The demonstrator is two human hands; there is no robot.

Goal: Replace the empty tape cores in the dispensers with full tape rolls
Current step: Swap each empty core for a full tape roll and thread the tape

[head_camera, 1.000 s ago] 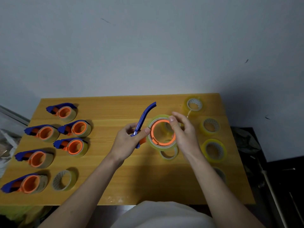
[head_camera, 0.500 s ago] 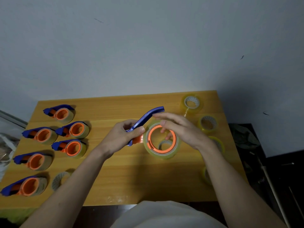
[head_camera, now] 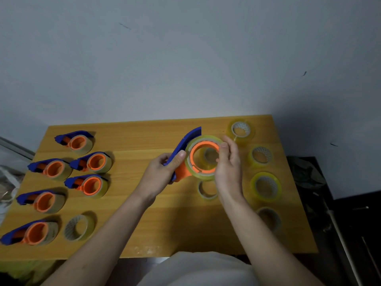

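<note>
Above the middle of the wooden table (head_camera: 144,228) I hold a blue and orange tape dispenser (head_camera: 183,147). My left hand (head_camera: 160,174) grips its blue handle. A yellowish tape roll (head_camera: 206,175) sits around the dispenser's orange hub. My right hand (head_camera: 228,166) pinches that roll at its upper right rim. An empty thin core (head_camera: 207,191) lies on the table just below the held dispenser. Several full tape rolls (head_camera: 266,186) lie along the table's right side.
Several blue and orange dispensers (head_camera: 90,184) with rolls on them lie in rows on the table's left. A loose roll (head_camera: 79,227) stands near the front left. The wall rises right behind the table. Dark clutter fills the floor at the right.
My right hand went from lying flat over the roll to pinching its upper right rim. The dispenser now stands more upright, its orange hub facing me.
</note>
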